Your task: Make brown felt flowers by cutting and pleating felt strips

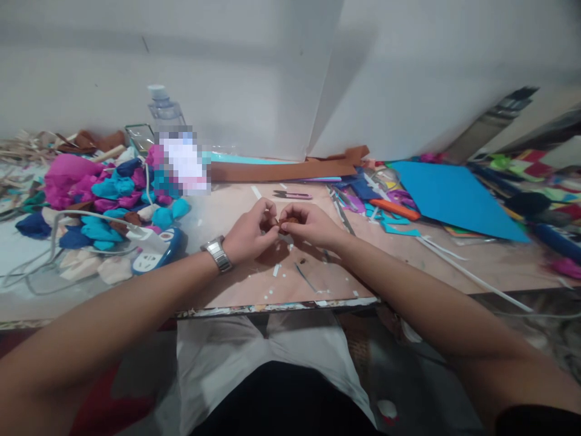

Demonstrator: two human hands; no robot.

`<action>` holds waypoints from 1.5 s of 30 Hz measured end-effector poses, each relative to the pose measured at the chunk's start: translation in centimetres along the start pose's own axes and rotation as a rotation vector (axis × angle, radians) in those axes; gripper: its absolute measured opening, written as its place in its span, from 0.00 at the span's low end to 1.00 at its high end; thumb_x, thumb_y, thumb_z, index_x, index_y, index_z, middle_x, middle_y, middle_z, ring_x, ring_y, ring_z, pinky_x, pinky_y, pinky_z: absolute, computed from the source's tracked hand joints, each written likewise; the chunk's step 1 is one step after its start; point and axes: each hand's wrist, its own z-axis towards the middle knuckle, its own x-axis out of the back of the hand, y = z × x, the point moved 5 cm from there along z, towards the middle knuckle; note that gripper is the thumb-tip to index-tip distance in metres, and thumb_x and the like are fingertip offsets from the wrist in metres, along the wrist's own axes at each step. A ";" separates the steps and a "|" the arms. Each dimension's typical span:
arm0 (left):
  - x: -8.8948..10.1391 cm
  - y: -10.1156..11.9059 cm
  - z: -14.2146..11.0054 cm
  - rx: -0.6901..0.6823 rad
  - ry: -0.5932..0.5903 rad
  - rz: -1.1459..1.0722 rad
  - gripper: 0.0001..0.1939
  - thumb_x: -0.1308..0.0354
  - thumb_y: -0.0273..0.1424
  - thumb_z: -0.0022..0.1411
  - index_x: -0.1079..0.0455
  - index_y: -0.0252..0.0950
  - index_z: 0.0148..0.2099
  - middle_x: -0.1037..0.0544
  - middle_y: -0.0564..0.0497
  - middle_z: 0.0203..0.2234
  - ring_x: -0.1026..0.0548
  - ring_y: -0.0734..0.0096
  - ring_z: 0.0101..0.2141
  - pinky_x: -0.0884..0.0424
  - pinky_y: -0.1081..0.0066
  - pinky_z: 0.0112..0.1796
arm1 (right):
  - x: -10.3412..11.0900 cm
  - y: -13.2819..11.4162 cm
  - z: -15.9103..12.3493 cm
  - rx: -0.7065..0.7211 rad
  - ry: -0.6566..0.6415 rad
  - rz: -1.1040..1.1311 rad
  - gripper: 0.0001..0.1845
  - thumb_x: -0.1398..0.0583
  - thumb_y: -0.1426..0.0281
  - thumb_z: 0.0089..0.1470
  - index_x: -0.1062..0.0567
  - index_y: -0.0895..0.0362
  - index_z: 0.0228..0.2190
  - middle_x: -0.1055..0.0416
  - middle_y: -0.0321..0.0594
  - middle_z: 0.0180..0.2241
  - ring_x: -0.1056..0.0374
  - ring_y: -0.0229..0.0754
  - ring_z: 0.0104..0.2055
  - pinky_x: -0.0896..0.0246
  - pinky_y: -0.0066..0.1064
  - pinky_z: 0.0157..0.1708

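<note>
Over the middle of the wooden table, my left hand (252, 233) and my right hand (315, 225) meet at the fingertips. Between them is a small brown crumpled piece (289, 222), perhaps paper or cloth; its full shape is hidden by my fingers. My right thumb and fingers pinch it from the right. The left thumb and curled fingers press at its left end. Just behind my hands lie dark thread snips (293, 195) on the tabletop. A long brown strip (281, 172) stretches across the back of the table.
To the left, crumpled pink, blue and cream pieces (113, 186) surround a power strip (157, 251) with a plugged-in cable. Behind them stands a clear bottle (166, 109). On the right are an orange-handled cutter (394, 209), a blue sheet (458, 197) and colourful scraps.
</note>
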 end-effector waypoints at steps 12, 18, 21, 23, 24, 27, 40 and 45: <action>-0.1 -0.7 0.9 0.199 -0.028 -0.524 0.19 0.33 0.31 0.59 0.42 0.40 0.42 0.25 0.60 0.25 0.26 0.76 0.24 0.34 0.77 0.27 | 0.2 -2.2 -0.9 0.375 -0.090 -0.217 0.12 0.31 0.65 0.55 0.24 0.54 0.40 0.25 0.40 0.41 0.26 0.42 0.39 0.29 0.35 0.42; -0.3 -0.5 0.7 0.226 -0.060 -0.530 0.17 0.29 0.33 0.58 0.36 0.37 0.37 0.26 0.57 0.24 0.27 0.78 0.24 0.34 0.77 0.27 | 0.5 -2.9 -0.8 0.447 -0.058 -0.386 0.07 0.32 0.64 0.57 0.23 0.54 0.34 0.24 0.41 0.35 0.27 0.44 0.37 0.31 0.36 0.38; -0.3 -0.5 0.7 0.230 -0.052 -0.534 0.15 0.28 0.34 0.57 0.32 0.35 0.36 0.25 0.55 0.24 0.26 0.77 0.25 0.33 0.76 0.28 | 0.5 -3.2 -0.8 0.474 -0.085 -0.402 0.09 0.32 0.63 0.58 0.23 0.53 0.35 0.23 0.41 0.34 0.28 0.44 0.36 0.32 0.35 0.37; -0.3 -0.6 0.7 0.241 -0.050 -0.546 0.15 0.28 0.34 0.58 0.32 0.35 0.37 0.24 0.55 0.24 0.26 0.77 0.25 0.34 0.77 0.27 | 0.5 -3.5 -1.0 0.511 -0.110 -0.388 0.10 0.31 0.62 0.58 0.23 0.53 0.37 0.22 0.42 0.36 0.27 0.45 0.38 0.31 0.35 0.38; -0.3 -0.6 0.7 0.250 -0.052 -0.554 0.15 0.28 0.34 0.58 0.32 0.36 0.38 0.24 0.55 0.24 0.26 0.77 0.25 0.34 0.77 0.26 | 0.5 -3.6 -1.0 0.528 -0.116 -0.381 0.09 0.32 0.62 0.58 0.23 0.53 0.37 0.22 0.42 0.37 0.27 0.45 0.39 0.31 0.36 0.38; -0.4 -0.8 0.6 0.280 -0.068 -0.575 0.17 0.28 0.33 0.56 0.34 0.37 0.38 0.24 0.56 0.24 0.26 0.77 0.24 0.35 0.77 0.26 | 0.5 -3.8 -1.1 0.541 -0.108 -0.376 0.08 0.32 0.62 0.59 0.22 0.52 0.34 0.21 0.43 0.38 0.26 0.47 0.40 0.31 0.37 0.39; -0.7 -0.6 0.6 0.300 -0.098 -0.615 0.16 0.30 0.29 0.56 0.37 0.38 0.37 0.24 0.56 0.24 0.24 0.76 0.25 0.32 0.76 0.28 | 0.7 -2.3 -0.7 0.351 -0.046 -0.187 0.14 0.27 0.61 0.51 0.21 0.54 0.36 0.20 0.41 0.38 0.24 0.46 0.40 0.30 0.39 0.44; -0.8 -0.8 0.6 0.335 -0.077 -0.629 0.16 0.31 0.25 0.52 0.37 0.38 0.36 0.25 0.58 0.22 0.26 0.77 0.23 0.36 0.78 0.25 | 0.5 -2.2 -0.7 0.369 -0.077 -0.166 0.14 0.28 0.61 0.53 0.21 0.54 0.38 0.20 0.42 0.39 0.24 0.47 0.41 0.29 0.39 0.45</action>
